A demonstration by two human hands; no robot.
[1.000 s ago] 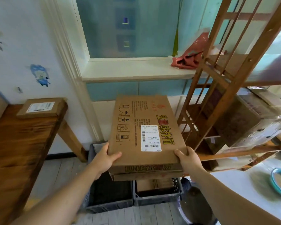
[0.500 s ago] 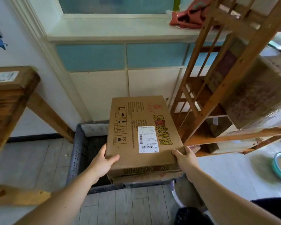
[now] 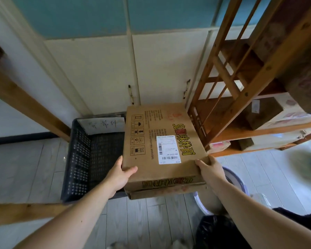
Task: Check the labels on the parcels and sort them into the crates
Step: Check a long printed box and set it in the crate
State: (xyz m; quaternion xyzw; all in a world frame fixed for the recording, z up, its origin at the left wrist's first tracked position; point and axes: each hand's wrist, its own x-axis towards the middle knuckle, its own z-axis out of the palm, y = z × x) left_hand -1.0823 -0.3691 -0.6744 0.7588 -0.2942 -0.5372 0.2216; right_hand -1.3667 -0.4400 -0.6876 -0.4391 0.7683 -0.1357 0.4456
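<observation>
Parcel [image 3: 162,146] of brown cardboard, printed with yellow Chinese characters and bearing a white barcode label [image 3: 168,149], hangs beside the black crate [image 3: 79,159]; left hand [image 3: 121,174] and right hand [image 3: 209,168] each clamp a near corner

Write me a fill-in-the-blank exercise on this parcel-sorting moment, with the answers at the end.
1. The left hand and right hand grip the near corners of a flat parcel made of ____.
2. The white shipping label on its top face carries a printed ____.
3. The plastic crate to the parcel's left is ____ in colour.
4. The rack to the parcel's right is made of ____.

Answers: cardboard; barcode; black; wood.
</observation>
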